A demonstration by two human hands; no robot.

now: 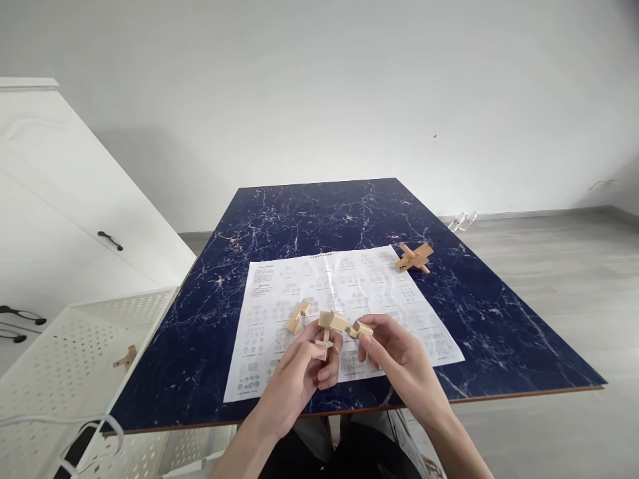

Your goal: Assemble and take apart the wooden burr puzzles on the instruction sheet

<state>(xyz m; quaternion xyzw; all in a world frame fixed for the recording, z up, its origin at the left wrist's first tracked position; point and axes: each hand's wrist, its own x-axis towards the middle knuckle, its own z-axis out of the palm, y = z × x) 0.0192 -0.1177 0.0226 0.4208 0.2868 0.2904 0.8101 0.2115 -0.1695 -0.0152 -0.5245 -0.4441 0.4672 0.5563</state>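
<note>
My left hand [312, 359] is closed on pale wooden puzzle pieces [327, 322], which look notched and fitted together. My right hand [387, 342] pinches another notched wooden puzzle piece [363, 328], close to the right end of the pieces in my left hand; whether they touch I cannot tell. A loose notched wooden piece [298, 317] lies on the printed instruction sheet [349, 279], just left of my left hand. Both hands are above the lower part of the sheet, near the table's front edge.
An assembled wooden puzzle [415, 257] sits at the sheet's upper right corner on the dark blue marbled table [309, 213]. To the left stand a white perforated basket [144, 309] with a small wooden piece [126, 357] inside, a white cable [60, 419] and a white cabinet [64, 193].
</note>
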